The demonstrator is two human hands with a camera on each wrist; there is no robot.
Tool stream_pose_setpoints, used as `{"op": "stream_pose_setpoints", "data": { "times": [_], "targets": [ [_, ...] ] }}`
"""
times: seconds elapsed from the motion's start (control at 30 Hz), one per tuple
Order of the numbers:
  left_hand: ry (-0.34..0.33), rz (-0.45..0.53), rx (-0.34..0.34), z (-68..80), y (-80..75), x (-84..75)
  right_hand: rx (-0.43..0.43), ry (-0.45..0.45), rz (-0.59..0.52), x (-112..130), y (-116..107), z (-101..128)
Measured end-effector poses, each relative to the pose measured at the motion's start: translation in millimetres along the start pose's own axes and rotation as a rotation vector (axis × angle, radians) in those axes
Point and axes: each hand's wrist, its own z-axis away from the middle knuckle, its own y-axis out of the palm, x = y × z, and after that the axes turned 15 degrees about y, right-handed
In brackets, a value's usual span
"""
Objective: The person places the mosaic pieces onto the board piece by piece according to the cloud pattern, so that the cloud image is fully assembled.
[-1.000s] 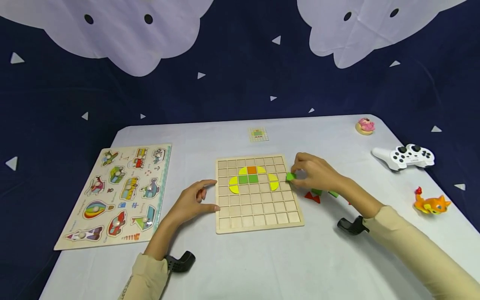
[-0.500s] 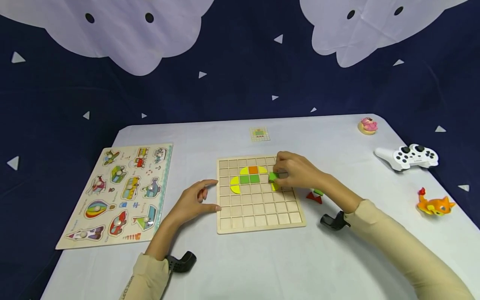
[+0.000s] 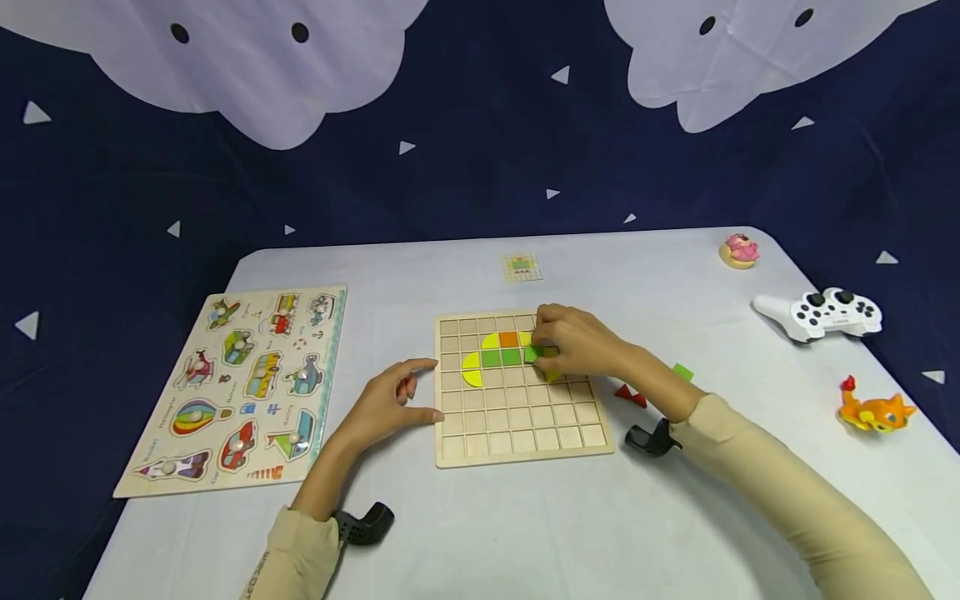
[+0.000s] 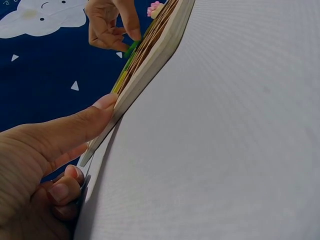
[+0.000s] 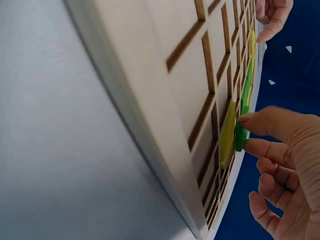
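In the head view a wooden grid board (image 3: 525, 443) lies flat on the table. On its upper rows sit an orange square tile (image 3: 508, 339), two green square tiles (image 3: 500, 357) and several yellow rounded tiles (image 3: 472, 370). My right hand (image 3: 581, 343) pinches another green square tile (image 5: 241, 136) between thumb and index finger, right at the grid, beside a yellow tile (image 5: 228, 134) in the right wrist view. The remaining fingers curl loosely. My left hand (image 3: 386, 404) touches the board's left edge with straight thumb and index finger; the left wrist view has the thumb (image 4: 85, 122) against the rim.
Red triangle tiles (image 3: 631, 396) and a loose green tile (image 3: 683, 372) lie right of the board. A small pattern card (image 3: 522, 267) is behind it. A vehicle puzzle (image 3: 240, 383) stands left. A white game controller (image 3: 821, 315), orange toy (image 3: 876, 412) and pink toy (image 3: 740, 250) are right.
My right hand has carried the green tile leftward from the board's right edge onto the grid, next to the two green tiles. The left hand stays at the board's edge.
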Motion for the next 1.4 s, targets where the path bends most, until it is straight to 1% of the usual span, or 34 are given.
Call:
{"op": "stream_pose_setpoints", "data": {
  "times": [0.13, 0.3, 0.43, 0.6, 0.7, 0.8, 1.03, 1.2, 1.4],
  "targets": [
    [0.002, 0.001, 0.003, 0.0, 0.4, -1.5, 0.014, 0.006, -0.005, 0, 3, 2],
    [0.006, -0.001, 0.003, 0.1, 0.2, -1.4, 0.042, 0.032, -0.078, -1, 6, 1],
    [-0.002, 0.005, 0.002, 0.3, -0.4, -1.3, 0.059, 0.041, -0.109, 1, 9, -2],
    [-0.004, 0.007, 0.001, 0.9, -0.6, -1.5, 0.041, 0.037, -0.071, 5, 7, 1],
    [-0.003, 0.012, 0.000, 0.8, -0.1, -1.0, 0.016, 0.037, -0.040, 4, 5, 4],
    [-0.003, 0.017, 0.001, 0.5, 0.6, -1.7, -0.011, 0.053, -0.037, 2, 0, 10],
    [0.005, -0.012, 0.004, 1.1, -1.4, -0.4, -0.021, 0.173, -0.067, -18, -18, 34],
    [0.009, -0.003, 0.007, 0.7, -1.8, -1.6, -0.015, 0.223, -0.035, -39, -22, 60],
    [-0.001, 0.008, 0.007, 0.8, -0.6, -1.8, -0.048, 0.273, 0.020, -57, -25, 90]
  ]
}}
